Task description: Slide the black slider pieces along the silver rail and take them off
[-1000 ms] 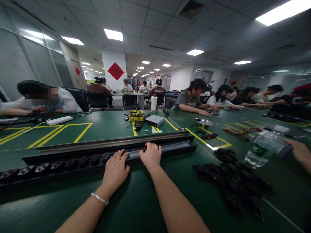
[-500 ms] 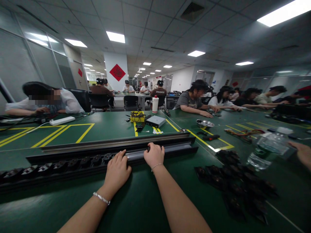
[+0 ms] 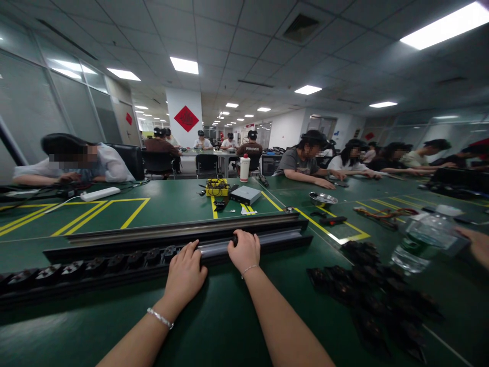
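A long black channel [image 3: 284, 245] lies across the table before me, a row of black socket modules [image 3: 116, 262] set in its left part. At the right end of that row, my left hand [image 3: 187, 272] is closed over the channel, fingers on top and thumb on the near side. My right hand [image 3: 245, 251] pinches a small black part [image 3: 235, 239] just above the bare, shiny stretch of the channel; the fingers mostly hide the part. Loose black modules [image 3: 376, 295] lie in a heap to the right.
Behind the channel lies a second long rail [image 3: 183, 228]. Further back are a grey box [image 3: 245, 194], a yellow box with cables [image 3: 216, 187], a white bottle [image 3: 244, 168] and a metal bowl [image 3: 323, 199]. A water bottle [image 3: 414, 244] stands at right, near another person's hand [image 3: 477, 244].
The whole view has shifted slightly downward and to the right. Both hands keep about the same places on the channel.
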A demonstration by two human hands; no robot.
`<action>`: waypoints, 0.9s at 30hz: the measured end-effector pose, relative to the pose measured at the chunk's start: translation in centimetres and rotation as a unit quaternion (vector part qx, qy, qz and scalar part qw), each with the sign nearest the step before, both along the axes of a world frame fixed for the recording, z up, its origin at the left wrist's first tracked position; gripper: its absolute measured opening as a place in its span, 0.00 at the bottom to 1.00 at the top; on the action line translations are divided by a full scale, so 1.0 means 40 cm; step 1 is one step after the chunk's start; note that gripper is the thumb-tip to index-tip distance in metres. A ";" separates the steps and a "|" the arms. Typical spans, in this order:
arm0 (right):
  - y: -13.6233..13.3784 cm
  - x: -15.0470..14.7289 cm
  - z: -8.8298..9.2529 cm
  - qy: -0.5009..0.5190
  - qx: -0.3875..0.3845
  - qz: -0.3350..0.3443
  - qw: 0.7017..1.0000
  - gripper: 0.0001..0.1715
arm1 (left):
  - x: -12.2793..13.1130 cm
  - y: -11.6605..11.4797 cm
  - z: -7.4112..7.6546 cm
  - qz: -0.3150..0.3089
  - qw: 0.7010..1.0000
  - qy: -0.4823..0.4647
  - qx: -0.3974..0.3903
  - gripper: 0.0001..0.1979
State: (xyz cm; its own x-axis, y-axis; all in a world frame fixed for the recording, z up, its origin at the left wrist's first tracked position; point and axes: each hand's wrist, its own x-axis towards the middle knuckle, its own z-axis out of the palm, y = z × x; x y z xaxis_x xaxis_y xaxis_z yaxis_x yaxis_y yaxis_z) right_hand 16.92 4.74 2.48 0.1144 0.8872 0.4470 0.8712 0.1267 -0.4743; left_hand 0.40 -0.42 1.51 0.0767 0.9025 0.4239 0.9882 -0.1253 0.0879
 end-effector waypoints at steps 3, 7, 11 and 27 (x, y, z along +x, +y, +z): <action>0.000 0.002 -0.006 -0.002 0.010 -0.018 1.000 0.16 | -0.001 0.001 -0.002 -0.003 1.000 0.006 0.007 0.14; -0.003 0.008 0.000 -0.003 0.001 -0.016 1.000 0.17 | -0.001 0.000 -0.004 0.001 1.000 0.009 0.010 0.14; -0.006 0.010 0.009 -0.008 -0.012 -0.014 1.000 0.16 | 0.000 0.001 -0.002 -0.001 1.000 0.005 0.008 0.14; 0.000 0.008 0.010 -0.018 -0.033 -0.017 0.999 0.15 | 0.001 0.001 0.000 0.003 1.000 -0.001 0.000 0.13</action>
State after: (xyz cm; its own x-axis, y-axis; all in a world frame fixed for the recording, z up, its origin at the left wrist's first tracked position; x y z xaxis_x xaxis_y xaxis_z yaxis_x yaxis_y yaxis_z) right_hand 17.25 4.73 2.87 0.1299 0.9108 0.3919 0.8907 0.0665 -0.4497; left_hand 0.46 -0.37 1.50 0.0700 0.9029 0.4241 0.9887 -0.1191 0.0905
